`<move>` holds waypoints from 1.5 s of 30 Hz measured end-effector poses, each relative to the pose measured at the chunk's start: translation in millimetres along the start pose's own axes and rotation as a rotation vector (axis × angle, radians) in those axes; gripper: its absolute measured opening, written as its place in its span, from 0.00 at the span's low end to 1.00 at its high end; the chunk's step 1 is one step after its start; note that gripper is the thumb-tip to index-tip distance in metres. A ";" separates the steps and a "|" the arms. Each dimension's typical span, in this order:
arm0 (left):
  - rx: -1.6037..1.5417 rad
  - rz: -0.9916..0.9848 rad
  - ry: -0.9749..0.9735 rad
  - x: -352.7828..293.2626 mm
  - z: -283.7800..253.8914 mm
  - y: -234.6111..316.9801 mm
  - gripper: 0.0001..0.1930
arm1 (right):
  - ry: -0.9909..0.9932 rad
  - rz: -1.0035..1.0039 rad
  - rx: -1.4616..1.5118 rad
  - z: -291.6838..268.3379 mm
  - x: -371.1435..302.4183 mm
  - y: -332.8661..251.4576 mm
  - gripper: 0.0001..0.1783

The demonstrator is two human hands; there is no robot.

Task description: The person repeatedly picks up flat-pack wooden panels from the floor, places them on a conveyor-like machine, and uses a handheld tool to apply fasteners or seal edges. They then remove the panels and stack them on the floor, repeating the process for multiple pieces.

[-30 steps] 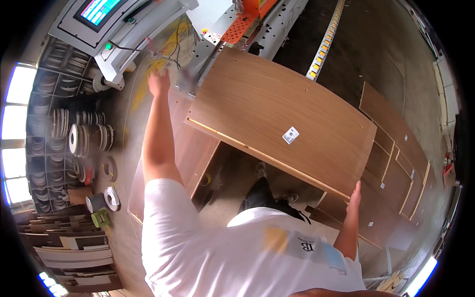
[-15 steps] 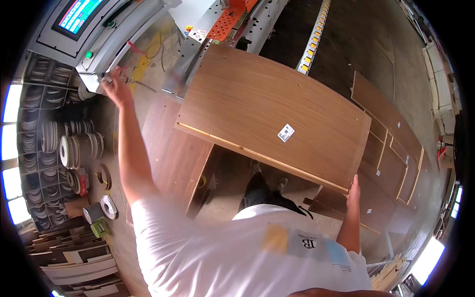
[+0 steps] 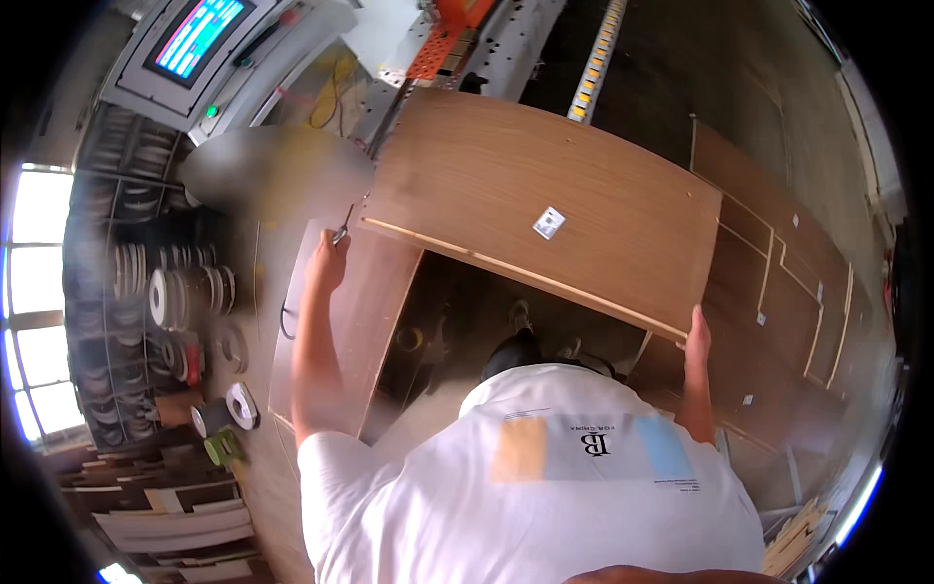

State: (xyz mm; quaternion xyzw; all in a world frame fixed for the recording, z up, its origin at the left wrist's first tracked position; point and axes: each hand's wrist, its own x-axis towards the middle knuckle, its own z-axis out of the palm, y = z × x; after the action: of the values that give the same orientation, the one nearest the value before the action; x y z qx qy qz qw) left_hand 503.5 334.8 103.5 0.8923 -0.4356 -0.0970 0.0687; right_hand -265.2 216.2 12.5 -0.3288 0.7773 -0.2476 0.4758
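A brown wood-grain panel (image 3: 467,175) with a white label lies in front of me, its pale unbanded edge toward my body. My right hand (image 3: 697,341) grips the panel's near right corner, fingers underneath out of sight. Off the panel's left end, my left hand (image 3: 328,259) is closed round a slim pointed metal tool (image 3: 342,226), its thin tip upward. I cannot make out exactly what kind it is. Below that hand lies another brown board (image 3: 336,321). The tool's tip appears apart from the panel.
Upper left stands a machine console with a lit screen (image 3: 199,37). An orange perforated machine part (image 3: 435,54) and a roller rail (image 3: 593,68) lie beyond the panel. More brown panels (image 3: 769,321) are stacked at right. Rolls of edge banding (image 3: 175,295) fill the left side.
My left hand has moved from the console's lower corner to beside the panel's left end, and a slim pointed tool now shows in it. My right hand stays at the panel's corner.
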 end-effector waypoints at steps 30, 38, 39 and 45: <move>-0.052 -0.010 -0.641 -316.5 65.0 180.5 0.24 | -0.273 0.101 0.570 -27.2 33.9 60.9 0.37; -0.033 0.196 -0.706 -349.8 60.8 194.0 0.20 | -0.225 0.129 0.370 -27.7 26.3 23.8 0.26; -0.070 0.127 -0.641 -340.1 52.8 176.8 0.20 | -0.234 0.087 0.292 -28.9 26.5 22.6 0.29; -0.237 -0.518 -0.066 -283.3 54.9 -16.5 0.22 | -0.137 -0.031 -0.041 -16.5 45.0 26.5 0.38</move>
State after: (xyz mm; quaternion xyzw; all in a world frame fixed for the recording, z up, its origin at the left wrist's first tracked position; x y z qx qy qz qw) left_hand 332.8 566.8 78.9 0.9560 -0.1806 -0.1904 0.1311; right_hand -302.3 201.3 -24.9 -0.3668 0.7427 -0.2158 0.5169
